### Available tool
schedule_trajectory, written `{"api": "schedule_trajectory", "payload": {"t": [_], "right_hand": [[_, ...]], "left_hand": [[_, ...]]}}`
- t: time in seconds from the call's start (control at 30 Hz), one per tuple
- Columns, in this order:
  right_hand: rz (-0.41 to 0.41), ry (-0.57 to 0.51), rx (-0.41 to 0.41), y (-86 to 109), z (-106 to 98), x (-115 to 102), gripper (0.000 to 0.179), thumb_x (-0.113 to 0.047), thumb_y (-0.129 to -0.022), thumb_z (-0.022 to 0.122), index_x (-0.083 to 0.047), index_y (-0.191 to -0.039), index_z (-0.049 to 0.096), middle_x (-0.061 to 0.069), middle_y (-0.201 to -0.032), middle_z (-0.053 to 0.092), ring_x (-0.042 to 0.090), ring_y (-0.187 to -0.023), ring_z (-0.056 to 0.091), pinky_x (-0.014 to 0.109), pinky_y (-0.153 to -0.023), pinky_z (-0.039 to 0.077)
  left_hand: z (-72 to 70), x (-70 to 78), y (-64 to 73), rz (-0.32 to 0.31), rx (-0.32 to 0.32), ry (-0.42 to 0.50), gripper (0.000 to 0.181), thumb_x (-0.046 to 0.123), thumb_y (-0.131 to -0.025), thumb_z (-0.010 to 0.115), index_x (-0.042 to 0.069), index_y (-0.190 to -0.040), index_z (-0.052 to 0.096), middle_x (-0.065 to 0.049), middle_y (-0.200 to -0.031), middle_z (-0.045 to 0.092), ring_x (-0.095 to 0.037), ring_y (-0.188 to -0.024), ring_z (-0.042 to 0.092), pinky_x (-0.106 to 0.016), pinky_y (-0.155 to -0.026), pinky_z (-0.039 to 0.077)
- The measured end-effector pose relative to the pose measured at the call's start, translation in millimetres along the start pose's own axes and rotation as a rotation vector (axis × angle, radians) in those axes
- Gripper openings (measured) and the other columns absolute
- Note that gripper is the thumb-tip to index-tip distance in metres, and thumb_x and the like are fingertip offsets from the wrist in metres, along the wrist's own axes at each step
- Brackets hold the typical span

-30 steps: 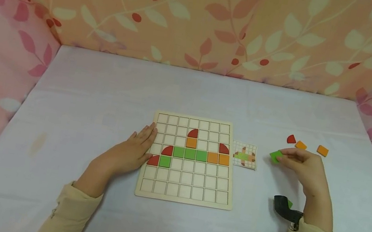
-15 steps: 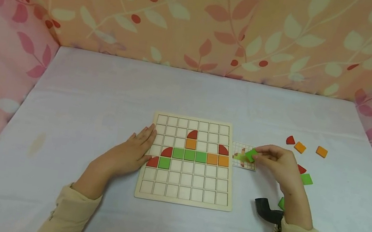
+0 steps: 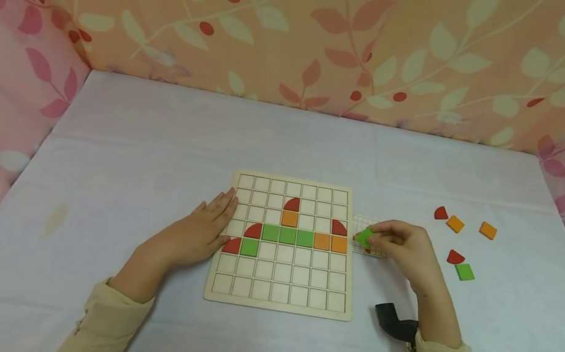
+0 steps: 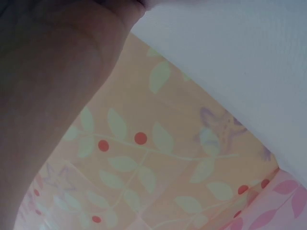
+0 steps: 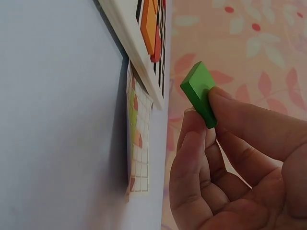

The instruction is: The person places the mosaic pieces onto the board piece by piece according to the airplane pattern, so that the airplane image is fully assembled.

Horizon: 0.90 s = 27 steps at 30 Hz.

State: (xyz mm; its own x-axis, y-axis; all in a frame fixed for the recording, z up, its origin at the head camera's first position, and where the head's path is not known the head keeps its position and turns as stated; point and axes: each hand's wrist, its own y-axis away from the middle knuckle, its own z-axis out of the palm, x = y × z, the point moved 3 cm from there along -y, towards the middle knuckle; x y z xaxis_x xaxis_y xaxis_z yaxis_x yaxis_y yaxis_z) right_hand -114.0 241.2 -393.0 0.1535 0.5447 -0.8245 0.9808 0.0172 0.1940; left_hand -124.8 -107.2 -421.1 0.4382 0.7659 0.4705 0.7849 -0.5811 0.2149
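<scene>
In the head view, a wooden grid board (image 3: pixel 280 292) lies on the white-covered table with red quarter-circle, orange and green square tiles set in some of its cells. My left hand (image 3: pixel 197 231) rests along the board's left edge, fingers straight. Thumb and fingers of my right hand (image 3: pixel 402 249) pinch a green square tile (image 5: pixel 199 88) just above the pattern card (image 5: pixel 139 153). That card lies against the board's right edge, partly hidden by the hand in the head view. The left wrist view shows only a dark part of the left hand or forearm (image 4: pixel 57 72).
Right of the right hand lie loose tiles: red quarter-circles (image 3: pixel 456 257), a green square (image 3: pixel 465 272) and orange squares (image 3: pixel 488 230). A black curved device (image 3: pixel 395 324) sits at the right wrist. Patterned cloth walls (image 3: pixel 307 30) stand behind and beside the table.
My right hand has carried the green tile leftward from beside the loose tiles to over the pattern card. Loose tiles it covered now show. The left hand stays in place.
</scene>
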Motion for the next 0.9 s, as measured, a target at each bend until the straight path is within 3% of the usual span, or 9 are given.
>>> {"api": "schedule_trajectory", "payload": {"t": [0.2, 0.43, 0.9], "right_hand": [[0.010, -0.019, -0.034, -0.2, 6, -3, 0.021, -0.001, -0.084, 0.066, 0.009, -0.103, 0.065, 0.015, -0.087, 0.068, 0.022, -0.074, 0.065, 0.027, -0.065, 0.053], [-0.023, -0.026, -0.071, -0.8, 16, -11, 0.021, -0.003, -0.084, 0.068, 0.008, -0.102, 0.066, 0.012, -0.086, 0.067, 0.016, -0.073, 0.061, 0.024, -0.065, 0.052], [-0.117, 0.011, -0.193, -10.7, 57, -33, 0.015, -0.004, -0.084, 0.068, 0.002, -0.098, 0.069, 0.007, -0.085, 0.067, 0.019, -0.077, 0.062, 0.027, -0.069, 0.050]], "left_hand": [[-1.5, 1.1, 1.1, -0.012, -0.009, 0.005, 0.068, 0.019, -0.097, 0.049, -0.006, -0.148, 0.012, -0.019, -0.156, 0.001, -0.033, -0.143, 0.005, -0.053, -0.112, 0.012], [-2.8, 2.4, 2.1, -0.016, -0.010, 0.002, 0.068, 0.020, -0.097, 0.050, -0.006, -0.148, 0.012, -0.019, -0.156, 0.001, -0.033, -0.143, 0.006, -0.052, -0.112, 0.013], [-2.8, 1.2, 0.7, -0.028, -0.024, 0.004, 0.069, 0.020, -0.097, 0.050, -0.005, -0.148, 0.012, -0.017, -0.156, 0.000, -0.032, -0.143, 0.004, -0.052, -0.112, 0.012]]}}
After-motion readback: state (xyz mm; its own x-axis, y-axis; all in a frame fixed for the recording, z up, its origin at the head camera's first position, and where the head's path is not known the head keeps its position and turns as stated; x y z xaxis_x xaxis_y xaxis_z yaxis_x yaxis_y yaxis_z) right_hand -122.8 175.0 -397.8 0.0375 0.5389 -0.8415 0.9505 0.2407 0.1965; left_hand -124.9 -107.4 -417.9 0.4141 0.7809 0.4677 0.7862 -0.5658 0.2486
